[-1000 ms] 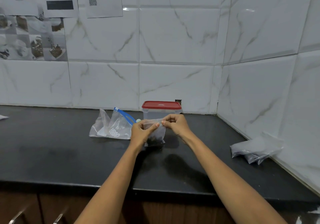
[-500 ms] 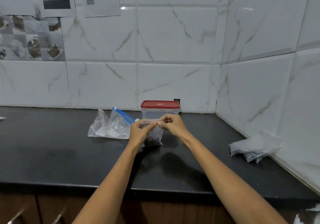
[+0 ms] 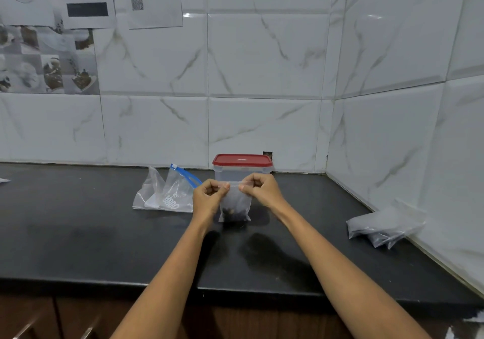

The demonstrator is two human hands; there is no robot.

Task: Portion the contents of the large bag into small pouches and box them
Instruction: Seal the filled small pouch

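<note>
A small clear pouch [image 3: 235, 205] with dark contents at its bottom hangs upright just above the black counter [image 3: 78, 234]. My left hand [image 3: 208, 197] pinches its top edge at the left and my right hand [image 3: 259, 189] pinches it at the right. Directly behind the pouch stands a clear box with a red lid [image 3: 242, 161], lid on. To the left lies the large clear zip bag [image 3: 167, 194] with a blue slider, slumped and looking mostly empty.
A stack of empty clear pouches [image 3: 385, 224] lies against the right tiled wall. Tiled walls close the counter at the back and right. Papers hang on the wall at upper left. A white scrap [image 3: 4, 180] sits at the far left edge.
My hands still hold the pouch top; the fingertips have come a little closer together along the top edge. The pouch stays in place.
</note>
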